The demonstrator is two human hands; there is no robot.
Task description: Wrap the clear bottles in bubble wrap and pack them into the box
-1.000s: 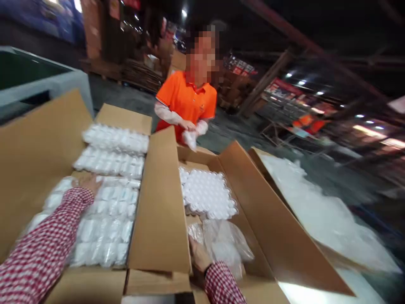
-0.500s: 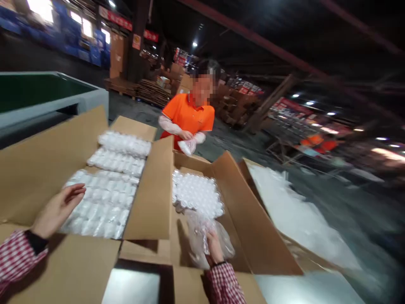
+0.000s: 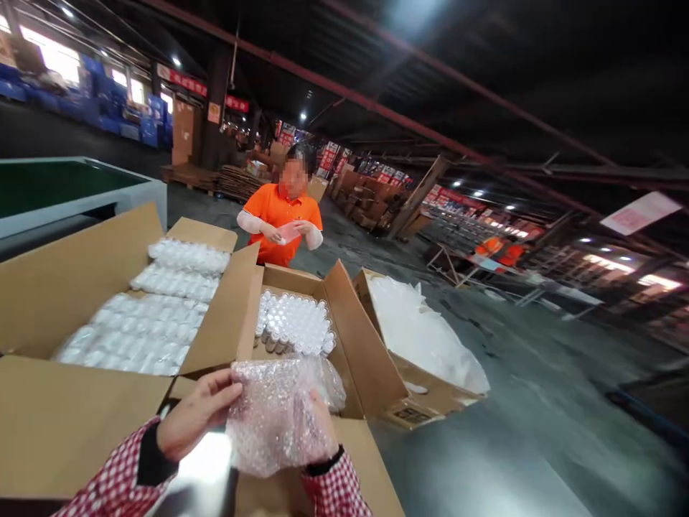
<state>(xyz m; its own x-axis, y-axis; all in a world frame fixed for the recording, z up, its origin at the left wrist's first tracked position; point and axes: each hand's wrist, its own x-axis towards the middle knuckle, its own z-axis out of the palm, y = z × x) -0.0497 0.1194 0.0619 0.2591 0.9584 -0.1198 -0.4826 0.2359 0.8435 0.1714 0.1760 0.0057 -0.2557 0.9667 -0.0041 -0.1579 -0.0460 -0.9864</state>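
Well beyond the held plastic wrap, banner lettering blurs.

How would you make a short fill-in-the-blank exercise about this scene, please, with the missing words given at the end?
1. Of the left hand and the right hand, ____ touch the plastic.
2. The checked sleeves are red and ____.
3. The co-worker's shirt is ____ in colour.
4. In the picture, the wrapped packs lie to the ____ of the plastic.

Missing words: both; white; orange; left.
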